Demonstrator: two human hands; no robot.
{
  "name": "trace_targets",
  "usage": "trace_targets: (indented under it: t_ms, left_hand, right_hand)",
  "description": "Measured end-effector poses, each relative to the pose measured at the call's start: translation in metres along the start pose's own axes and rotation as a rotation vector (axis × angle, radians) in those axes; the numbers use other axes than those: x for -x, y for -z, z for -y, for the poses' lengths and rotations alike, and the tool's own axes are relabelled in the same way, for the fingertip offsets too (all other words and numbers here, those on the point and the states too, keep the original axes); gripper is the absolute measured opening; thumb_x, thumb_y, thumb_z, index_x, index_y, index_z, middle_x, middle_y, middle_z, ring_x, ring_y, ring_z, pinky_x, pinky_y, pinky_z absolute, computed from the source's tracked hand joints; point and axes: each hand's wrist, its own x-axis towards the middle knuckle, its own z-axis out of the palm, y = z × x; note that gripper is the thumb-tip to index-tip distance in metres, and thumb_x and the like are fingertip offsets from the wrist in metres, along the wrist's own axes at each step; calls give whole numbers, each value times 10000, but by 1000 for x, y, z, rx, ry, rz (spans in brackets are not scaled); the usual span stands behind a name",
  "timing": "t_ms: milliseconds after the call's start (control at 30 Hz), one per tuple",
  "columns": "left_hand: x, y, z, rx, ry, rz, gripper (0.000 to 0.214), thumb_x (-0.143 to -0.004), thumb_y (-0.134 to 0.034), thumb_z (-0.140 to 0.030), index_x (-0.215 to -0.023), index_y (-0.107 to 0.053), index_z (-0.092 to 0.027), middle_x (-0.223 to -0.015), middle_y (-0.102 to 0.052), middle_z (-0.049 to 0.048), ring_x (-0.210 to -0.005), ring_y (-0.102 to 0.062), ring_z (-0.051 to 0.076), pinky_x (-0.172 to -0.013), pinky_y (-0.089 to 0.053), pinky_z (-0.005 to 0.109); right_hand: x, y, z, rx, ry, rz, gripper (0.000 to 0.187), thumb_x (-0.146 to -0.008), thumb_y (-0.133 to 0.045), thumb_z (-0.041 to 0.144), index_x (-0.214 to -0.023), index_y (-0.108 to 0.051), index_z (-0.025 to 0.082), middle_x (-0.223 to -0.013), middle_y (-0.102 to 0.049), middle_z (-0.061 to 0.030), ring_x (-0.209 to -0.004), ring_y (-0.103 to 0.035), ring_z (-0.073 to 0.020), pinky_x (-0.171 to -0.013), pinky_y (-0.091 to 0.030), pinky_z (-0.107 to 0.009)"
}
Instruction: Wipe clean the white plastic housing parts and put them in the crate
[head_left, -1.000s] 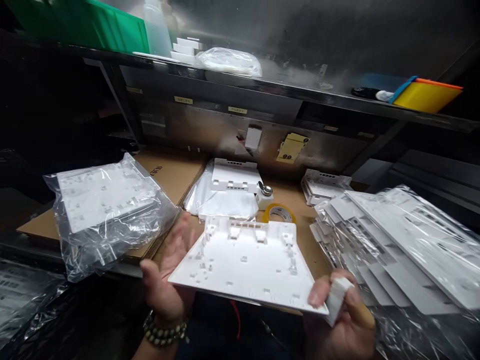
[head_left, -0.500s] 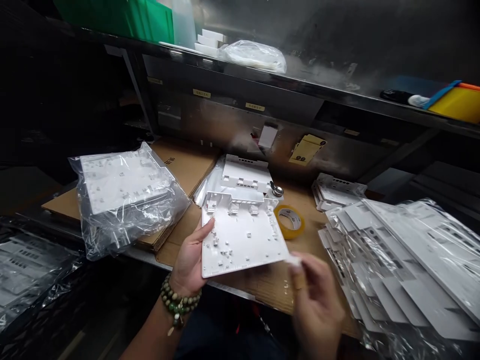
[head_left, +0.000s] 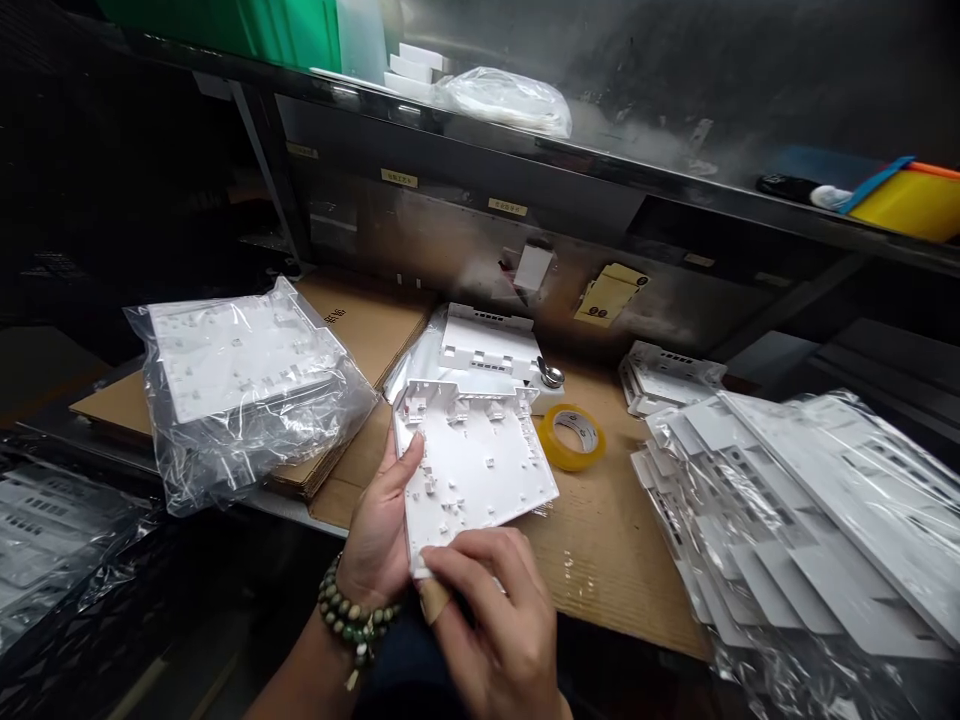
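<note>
My left hand [head_left: 382,520] grips the left edge of a white plastic housing [head_left: 469,465], thumb on its inner face. The housing is tilted towards me, showing small posts, clips and a raised far wall. My right hand [head_left: 499,610] is closed at the housing's near left corner, thumb and fingers pinched around the edge. A small bit of white [head_left: 421,572] shows between those fingertips; its kind is unclear. Tan tape or a bandage wraps one right finger. Behind the housing stands another white housing [head_left: 491,340], and a yellow tape roll [head_left: 571,437] lies to its right.
A bagged stack of white housings [head_left: 240,360] rests on flat cardboard [head_left: 367,310] at left. Bagged white panels [head_left: 795,530] fill the right side. More housings [head_left: 667,378] stand at back right. A metal shelf [head_left: 600,160] crosses above the bench.
My right hand has moved left along the housing's near edge, from its right corner to its near left corner. The housing has shifted slightly left and turned in my left hand.
</note>
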Motion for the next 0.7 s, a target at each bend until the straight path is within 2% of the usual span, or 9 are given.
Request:
trace_targets:
  t_ms: [100,200,333,433,500,600,700]
  left_hand:
    - [-3,2,-1,0,9,-14,669,-1007,-565,-209,-1606,-306,-356,-1527,-580,97,-1365,-570,340,-1213,-381,569]
    - [-7,11,-10,-6,8,2,649,-1026,-509,-201,-1621,-276,-315,-1524,-577,119,-1381,-550,342,-1228,-349,574]
    - [-8,27,-28,33,76,88,626,-1061,-413,-303,-1643,-201,-211,-1526,-553,182,-1408,-509,366,-1233,-315,593]
    - [-6,33,-37,50,120,153,634,-1069,-365,-360,-1649,-163,-205,-1548,-521,185,-1425,-479,372,-1237,-288,600]
    - [-5,33,-38,59,133,195,632,-1067,-353,-383,-1647,-172,-209,-1557,-508,176,-1435,-461,369,-1241,-272,593]
    - [-4,31,-38,96,143,236,614,-1067,-316,-401,-1643,-188,-230,-1570,-492,155,-1452,-431,358,-1244,-248,584]
    - [-1,29,-38,109,130,230,581,-1074,-255,-391,-1635,-235,-240,-1560,-508,145,-1455,-424,351,-1237,-244,588]
  right_hand:
    - [0,0,-2,14,18,17,191,-911,-697,107,-1084,-726,181,-916,-693,-57,-829,-642,-192,-728,-517,-359]
    - [3,15,-18,67,-53,4,184,-916,-701,115,-1073,-737,205,-941,-688,-48,-850,-649,-186,-744,-534,-348]
    - [10,53,-51,132,-217,-183,213,-926,-714,148,-1109,-749,248,-1033,-670,-45,-931,-660,-175,-769,-557,-304]
    - [14,74,-69,233,-274,-308,172,-919,-745,205,-1073,-762,277,-1040,-668,-24,-921,-661,-162,-775,-532,-291]
    - [17,81,-77,269,-277,-305,151,-924,-743,231,-1061,-763,292,-1041,-673,-16,-929,-661,-168,-805,-529,-307]
    - [19,84,-83,292,-275,-213,158,-936,-730,247,-1075,-763,313,-1051,-685,-13,-935,-657,-181,-842,-541,-338]
    - [20,85,-85,320,-286,-255,141,-933,-731,236,-1055,-764,298,-1032,-684,-17,-918,-660,-175,-804,-544,-320]
